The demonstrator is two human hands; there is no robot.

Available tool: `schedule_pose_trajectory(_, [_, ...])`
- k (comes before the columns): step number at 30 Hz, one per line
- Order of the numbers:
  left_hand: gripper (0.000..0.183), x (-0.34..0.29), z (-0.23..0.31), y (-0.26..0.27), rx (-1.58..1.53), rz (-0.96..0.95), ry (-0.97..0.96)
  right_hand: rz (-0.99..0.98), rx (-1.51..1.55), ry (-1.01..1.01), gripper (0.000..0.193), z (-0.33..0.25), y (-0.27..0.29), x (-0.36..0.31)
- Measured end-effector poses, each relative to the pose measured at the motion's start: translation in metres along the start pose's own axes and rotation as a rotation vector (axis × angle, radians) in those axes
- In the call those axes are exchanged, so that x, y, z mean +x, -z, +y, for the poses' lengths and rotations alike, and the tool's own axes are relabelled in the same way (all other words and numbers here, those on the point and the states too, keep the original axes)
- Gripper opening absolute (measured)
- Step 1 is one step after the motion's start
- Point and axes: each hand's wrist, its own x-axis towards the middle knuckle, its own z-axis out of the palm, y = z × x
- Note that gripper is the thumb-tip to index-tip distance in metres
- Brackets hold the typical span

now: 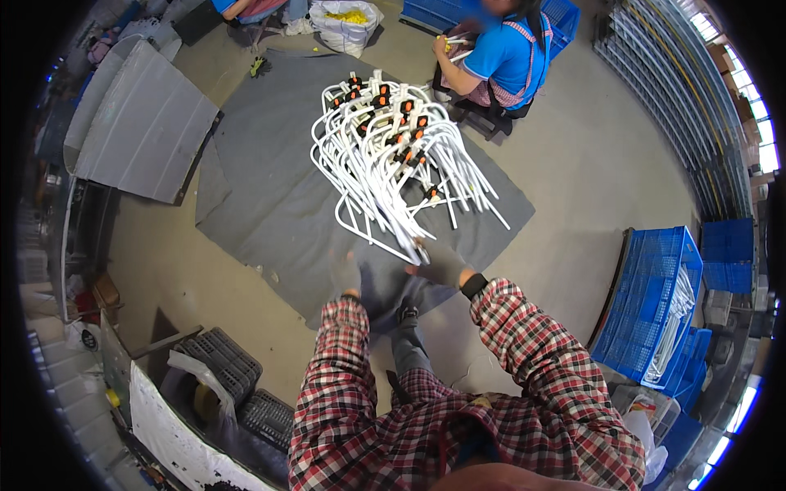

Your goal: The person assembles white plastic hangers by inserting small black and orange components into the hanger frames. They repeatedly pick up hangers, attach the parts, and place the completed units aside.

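A large pile of bent white tubes (368, 188) with black and orange fittings (397, 139) lies on a dark grey cloth (262, 188) in front of me. Several tube ends converge at the near side of the pile, where my right hand (442, 263), in a grey glove, closes around them. Its fingertips show just left of these ends. My left hand (345, 272), also gloved in grey, is over the near part of the cloth, apart from the tubes. Motion blurs its fingers, so I cannot tell how they are set.
A co-worker in blue (512, 61) sits beyond the pile at the right, holding white pieces. Another person's arm (237, 8) shows at the far left. Blue crates (647, 286) with white tubes stand right; a white sack (348, 33) stands far; grey crates (221, 364) are near left.
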Motion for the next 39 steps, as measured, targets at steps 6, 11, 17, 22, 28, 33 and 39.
schedule_pose_trajectory(6, [0.052, -0.147, -0.138, 0.044, 0.279, -0.258, 0.37, -0.273, -0.072, -0.15, 0.045, 0.146, -0.092, -0.116])
schedule_pose_trajectory(11, [0.018, -0.194, -0.151, 0.027, -0.03, -0.536, 0.622, -0.48, -0.021, -0.529, 0.05, 0.279, -0.142, -0.225])
schedule_pose_trajectory(17, [0.017, -0.116, -0.102, 0.038, -0.287, -0.566, 0.038, -0.549, -0.227, -0.462, 0.056, 0.298, -0.136, -0.226])
schedule_pose_trajectory(22, [0.016, -0.117, -0.051, 0.112, -0.54, -0.204, -0.14, -0.321, -0.183, -0.167, 0.056, 0.248, -0.11, -0.179])
schedule_pose_trajectory(28, [0.016, -0.32, -0.114, 0.166, -0.548, 0.054, -0.029, -0.241, -0.093, -0.018, 0.046, 0.226, -0.116, -0.204])
schedule_pose_trajectory(33, [0.019, -0.545, -0.206, 0.127, -0.434, -0.031, 0.485, -0.678, -0.444, -0.04, 0.039, 0.248, -0.135, -0.286])
schedule_pose_trajectory(39, [0.024, -0.727, -0.278, 0.117, -0.397, -0.113, 0.69, -0.755, -0.461, -0.025, 0.04, 0.275, -0.174, -0.352])
